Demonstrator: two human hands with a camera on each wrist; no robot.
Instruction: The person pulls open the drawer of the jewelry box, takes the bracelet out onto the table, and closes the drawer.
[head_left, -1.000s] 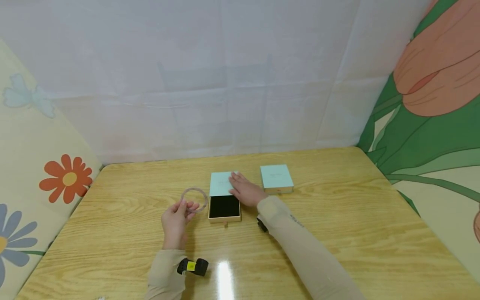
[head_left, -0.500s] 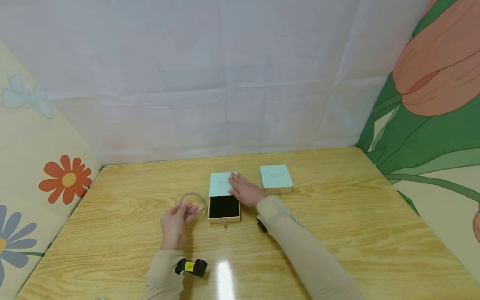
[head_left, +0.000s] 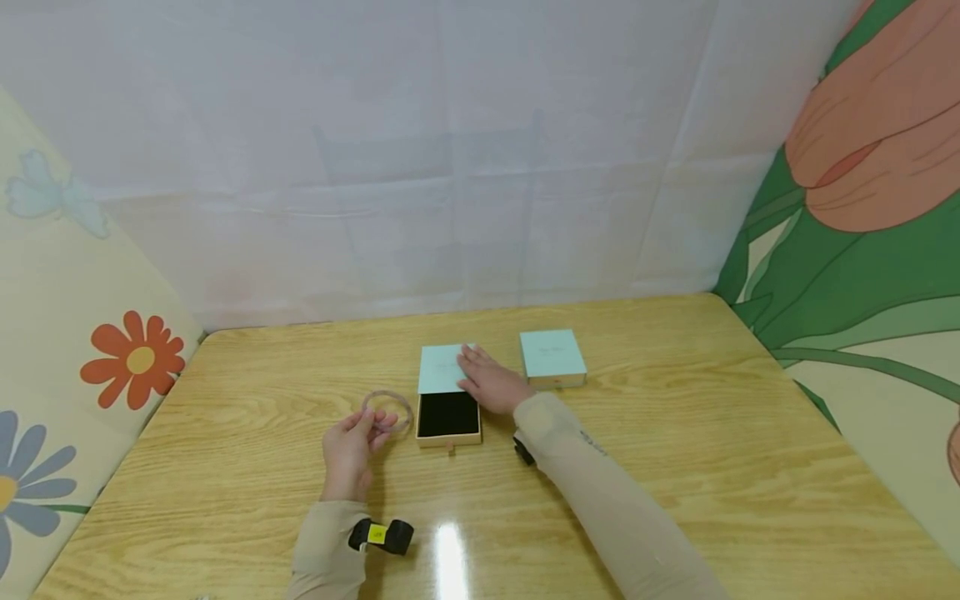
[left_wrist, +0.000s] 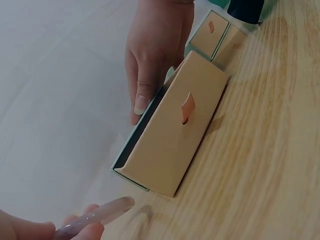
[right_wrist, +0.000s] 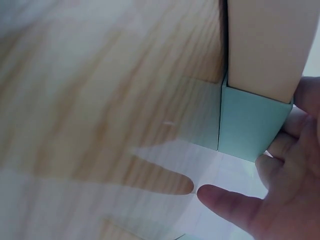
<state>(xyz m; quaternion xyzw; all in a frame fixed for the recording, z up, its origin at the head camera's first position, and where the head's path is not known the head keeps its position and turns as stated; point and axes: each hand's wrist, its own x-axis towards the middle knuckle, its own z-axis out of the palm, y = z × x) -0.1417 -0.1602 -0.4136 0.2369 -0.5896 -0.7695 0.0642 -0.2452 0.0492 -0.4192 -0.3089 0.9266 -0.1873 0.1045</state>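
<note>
My left hand (head_left: 348,454) pinches a pale translucent purple bangle (head_left: 392,392) between thumb and fingers, left of a jewellery box. The bangle (left_wrist: 107,212) is seen edge-on in the left wrist view, close by the box's front corner. The box has a mint-green sleeve (head_left: 438,367) and a beige drawer (head_left: 438,442), pulled out toward me, with black padding (head_left: 448,414) inside. On the sleeve's top rests my right hand (head_left: 495,385), fingers fairly straight. In the right wrist view the thumb (right_wrist: 227,204) reaches down beside the green sleeve (right_wrist: 250,122). A small orange tab (left_wrist: 188,106) sticks out of the drawer front.
A second mint-green box (head_left: 553,353), closed, stands to the right of the right hand. Both boxes are on a glossy wood-grain table (head_left: 262,467). A white curtain (head_left: 480,167) hangs behind it, with flower-printed panels (head_left: 135,358) at the sides.
The bangle has dropped lower and tilted flatter in my left hand, its far edge coming down toward the table. The right hand and both boxes have stayed in place.
</note>
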